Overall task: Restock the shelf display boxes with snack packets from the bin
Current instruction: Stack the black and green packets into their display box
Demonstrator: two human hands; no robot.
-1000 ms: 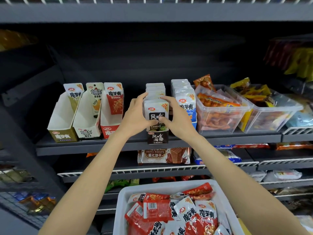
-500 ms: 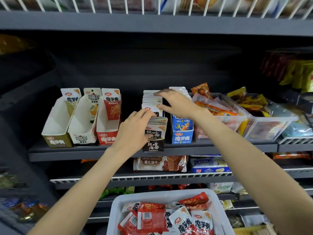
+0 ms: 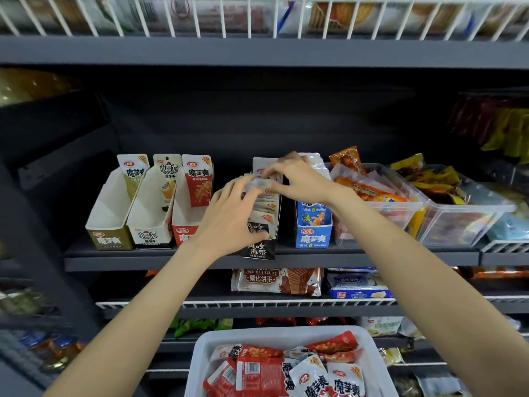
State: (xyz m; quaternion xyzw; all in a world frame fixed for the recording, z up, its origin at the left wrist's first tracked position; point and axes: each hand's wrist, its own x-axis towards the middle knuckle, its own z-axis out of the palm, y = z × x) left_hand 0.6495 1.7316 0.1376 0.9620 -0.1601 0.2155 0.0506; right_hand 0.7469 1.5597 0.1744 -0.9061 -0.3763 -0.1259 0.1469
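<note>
Left hand (image 3: 229, 216) at frame centre, fingers bent around the near side of the row of white-and-black snack packets (image 3: 264, 206) standing in the black cardboard display box (image 3: 259, 249), fingertips gripping the tops of the packets. Right hand (image 3: 300, 181) just right of it and slightly higher, thumb and forefinger pinching the top edge of one blurred whitish packet in the same row; its other fingers are curled over the packets behind. Both hands touch the stack, close together, almost meeting.

The black box sits at the front edge of the dark grey metal shelf (image 3: 171, 260), mid-frame. Left of it stand three tall display boxes, each holding a single upright packet at the back: gold box (image 3: 110, 233), white box (image 3: 150, 229), red box (image 3: 183, 227), the last partly hidden by the left wrist. Right of the black box is a blue display box (image 3: 313, 230) with packets, then two clear plastic tubs (image 3: 463, 222) of orange and yellow snacks at centre right.

White plastic bin (image 3: 200, 359) at bottom centre, holding loose red and white snack packets (image 3: 286, 371). Below the shelf, a brown biscuit bag (image 3: 276, 282) and a blue-white bag (image 3: 357, 286) lie on a wire-edged shelf. White wire rack (image 3: 257, 15) runs across the top of the frame.
</note>
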